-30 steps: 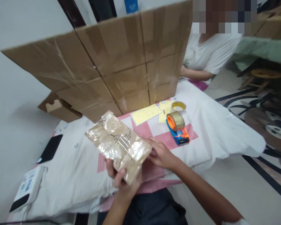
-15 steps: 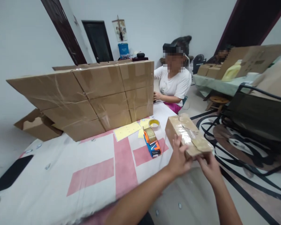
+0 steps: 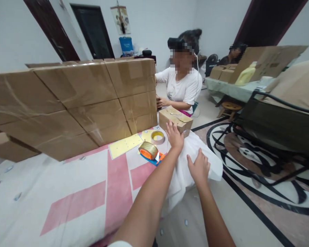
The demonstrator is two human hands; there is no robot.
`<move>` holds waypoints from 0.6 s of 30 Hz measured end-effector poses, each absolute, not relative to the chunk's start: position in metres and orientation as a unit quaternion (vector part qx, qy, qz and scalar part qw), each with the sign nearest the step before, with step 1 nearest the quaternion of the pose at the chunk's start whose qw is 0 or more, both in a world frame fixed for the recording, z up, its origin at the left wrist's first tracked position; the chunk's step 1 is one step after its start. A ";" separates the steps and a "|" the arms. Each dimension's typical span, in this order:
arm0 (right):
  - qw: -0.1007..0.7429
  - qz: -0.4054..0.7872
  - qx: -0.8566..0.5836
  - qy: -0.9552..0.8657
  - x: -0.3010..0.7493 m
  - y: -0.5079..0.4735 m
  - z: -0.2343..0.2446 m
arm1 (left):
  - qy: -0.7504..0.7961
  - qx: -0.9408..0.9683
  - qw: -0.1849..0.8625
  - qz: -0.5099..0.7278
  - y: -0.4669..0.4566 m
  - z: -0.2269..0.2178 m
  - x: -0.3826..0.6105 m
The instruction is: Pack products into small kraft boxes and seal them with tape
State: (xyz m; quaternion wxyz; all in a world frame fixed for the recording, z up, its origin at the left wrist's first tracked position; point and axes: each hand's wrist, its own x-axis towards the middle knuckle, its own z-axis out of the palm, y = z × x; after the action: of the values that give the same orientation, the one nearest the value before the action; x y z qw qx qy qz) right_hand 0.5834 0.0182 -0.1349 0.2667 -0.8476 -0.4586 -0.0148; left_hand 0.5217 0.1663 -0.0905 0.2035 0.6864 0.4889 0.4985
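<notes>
A taped cardboard box (image 3: 175, 118) rests at the table's far right corner. My left hand (image 3: 175, 138) lies against its near side with the fingers spread. Apart from the box, my right hand (image 3: 199, 166) hovers over the white cloth near the table edge, fingers open and holding nothing. Left of my left forearm lies an orange and blue tape dispenser (image 3: 149, 152) with a brown roll on it. Just behind that is a loose tape roll (image 3: 157, 137) with a yellow core, beside a yellow sheet (image 3: 125, 145).
A wall of stacked cardboard boxes (image 3: 92, 103) lines the table's far side. A person in a white shirt (image 3: 182, 87) sits behind its right end. To the right are a dark folding chair (image 3: 270, 133), a wooden stool (image 3: 229, 108) and a second table (image 3: 228, 88).
The box has moved away from me to the table's far corner, and my right hand has let go of it. The dispenser has turned. The view has shifted right.
</notes>
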 end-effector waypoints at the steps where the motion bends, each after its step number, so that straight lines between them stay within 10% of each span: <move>1: 0.267 -0.014 -0.849 -0.455 0.584 0.018 -0.134 | 0.500 0.680 0.204 0.496 0.165 -0.087 0.521; 10: 0.293 -0.026 -0.835 -0.466 0.585 0.015 -0.133 | 0.404 0.737 0.179 0.511 0.076 -0.046 0.448; 18: 0.314 -0.052 -0.814 -0.485 0.617 0.017 -0.146 | 0.535 0.655 0.066 0.530 0.053 -0.056 0.117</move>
State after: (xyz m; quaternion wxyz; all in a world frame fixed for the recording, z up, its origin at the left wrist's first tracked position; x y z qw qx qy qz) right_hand 0.6165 0.0174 -0.1457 0.3143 -0.8143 -0.4852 -0.0523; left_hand 0.1168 0.0534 -0.0563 0.0655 0.6546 0.5347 0.5304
